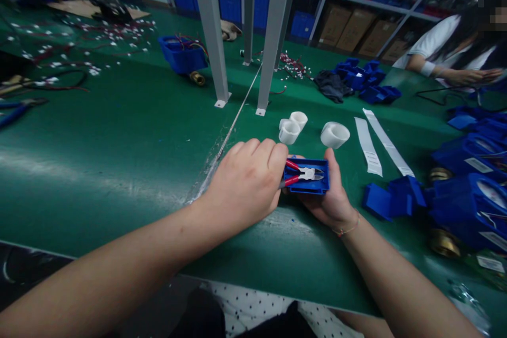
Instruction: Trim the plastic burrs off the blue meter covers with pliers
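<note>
My left hand [245, 182] is closed around the red handles of small cutting pliers [304, 173]. The plier jaws lie over a blue plastic part [307, 182]. My right hand [330, 198] grips that blue part from below and from the right, thumb up along its side. Both hands rest low over the green table [119, 158], near its front edge.
Three white tape rolls [293, 128] and two white label strips [368, 148] lie just beyond the hands. Blue housings with brass fittings [467, 200] crowd the right. Grey frame posts [216, 37] stand at centre back. A blue bin [182, 54] and wire scraps sit far left. Another person [455, 53] works at back right.
</note>
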`<state>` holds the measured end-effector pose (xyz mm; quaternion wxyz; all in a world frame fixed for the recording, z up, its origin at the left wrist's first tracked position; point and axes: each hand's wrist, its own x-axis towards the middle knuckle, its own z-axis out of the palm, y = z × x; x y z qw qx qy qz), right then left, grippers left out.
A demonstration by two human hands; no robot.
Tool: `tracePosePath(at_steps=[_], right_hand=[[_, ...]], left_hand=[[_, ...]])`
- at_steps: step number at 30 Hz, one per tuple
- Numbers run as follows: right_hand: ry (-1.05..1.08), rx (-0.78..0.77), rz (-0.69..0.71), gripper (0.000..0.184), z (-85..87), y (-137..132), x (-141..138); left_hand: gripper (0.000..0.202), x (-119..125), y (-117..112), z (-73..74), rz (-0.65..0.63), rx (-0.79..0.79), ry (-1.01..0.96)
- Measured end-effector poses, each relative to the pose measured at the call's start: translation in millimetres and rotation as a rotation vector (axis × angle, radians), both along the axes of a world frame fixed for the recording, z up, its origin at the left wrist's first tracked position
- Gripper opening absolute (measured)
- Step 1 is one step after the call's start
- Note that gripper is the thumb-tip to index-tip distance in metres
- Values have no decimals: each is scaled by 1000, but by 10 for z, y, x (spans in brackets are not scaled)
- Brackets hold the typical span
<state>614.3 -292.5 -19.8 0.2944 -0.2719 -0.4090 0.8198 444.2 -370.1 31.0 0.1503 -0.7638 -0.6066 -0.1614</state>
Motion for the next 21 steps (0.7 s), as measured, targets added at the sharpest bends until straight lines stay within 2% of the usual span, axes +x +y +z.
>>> tracePosePath(at_steps=[10,21], right_hand=[[24,-15,-2,67,17,-22,-3],[0,-16,34,71,0,15,6]], left_hand=[[26,13,-17,-1,-2,-9,-19],[21,-1,6,-28,-13,-25,-75]])
